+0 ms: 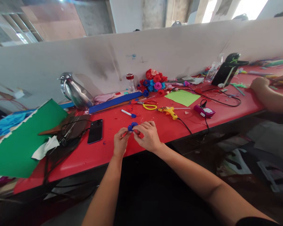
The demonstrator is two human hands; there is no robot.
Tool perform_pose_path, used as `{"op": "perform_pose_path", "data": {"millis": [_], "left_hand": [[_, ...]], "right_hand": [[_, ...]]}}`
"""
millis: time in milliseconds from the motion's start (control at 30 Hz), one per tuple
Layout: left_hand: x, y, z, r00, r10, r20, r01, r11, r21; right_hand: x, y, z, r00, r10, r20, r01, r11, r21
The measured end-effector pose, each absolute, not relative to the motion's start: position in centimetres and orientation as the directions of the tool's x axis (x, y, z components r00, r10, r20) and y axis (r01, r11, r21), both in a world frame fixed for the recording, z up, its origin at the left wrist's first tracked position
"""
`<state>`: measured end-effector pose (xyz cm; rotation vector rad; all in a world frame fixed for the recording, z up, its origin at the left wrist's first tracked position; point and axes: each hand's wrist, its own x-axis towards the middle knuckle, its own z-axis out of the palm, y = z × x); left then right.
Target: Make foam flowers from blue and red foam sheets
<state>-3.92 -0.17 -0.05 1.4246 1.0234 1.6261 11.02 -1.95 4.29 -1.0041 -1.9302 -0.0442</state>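
A small dark blue paper flower (132, 126) is held up between my two hands over the table's front edge. My left hand (120, 141) pinches it from the left and below. From the right, the thumb and fingers of my right hand (148, 135) press on its petals. Just beyond lies a white marker (129, 113) with a blue cap. Behind that are scissors with yellow handles (149, 107) and a yellow glue gun (169, 111) with its cord. Finished paper roses (155, 80) in red, blue and pink are heaped at the wall.
On the red table (73, 163) are a phone (95, 131), a steel jug (76, 91), a blue strip (115, 102), a green sheet (30, 141), a lime sheet (184, 98) and a purple box (204, 110) with cables. Another person's hand (261, 86) is at the right.
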Motion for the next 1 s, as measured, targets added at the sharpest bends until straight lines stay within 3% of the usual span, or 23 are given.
{"op": "perform_pose_path", "data": {"millis": [167,433,567,633,700,867,1000], "left_hand": [[-3.9,-0.1,0.0,-0.121,0.912,0.392,0.007,-0.394,0.919],[-3.7,-0.3,0.3,-0.128,0.918,0.376,-0.002,-0.379,0.925],[-3.7,-0.2,0.3,-0.159,0.925,0.346,-0.061,-0.359,0.931],[-3.7,-0.2,0.3,-0.171,0.933,0.317,-0.109,-0.337,0.935],[-3.8,-0.1,0.2,-0.188,0.94,0.284,-0.162,-0.315,0.935],[-3.8,0.1,0.4,-0.203,0.951,0.235,-0.217,-0.277,0.936],[-3.8,0.0,0.7,-0.154,0.965,0.211,-0.198,-0.239,0.95]], "right_hand": [[11.5,-1.6,4.4,-0.255,0.64,0.725,0.665,0.66,-0.349],[11.7,-1.0,4.0,-0.299,0.573,0.763,0.71,0.668,-0.223],[11.5,-1.3,3.8,-0.351,0.49,0.798,0.694,0.708,-0.13],[11.5,-1.6,3.7,-0.353,0.466,0.812,0.659,0.74,-0.138],[11.4,-1.8,3.4,-0.299,0.503,0.811,0.622,0.747,-0.234],[10.8,-1.0,2.0,-0.081,0.771,0.631,0.371,0.611,-0.699],[9.9,0.4,0.7,-0.124,0.852,0.509,0.179,0.524,-0.833]]}}
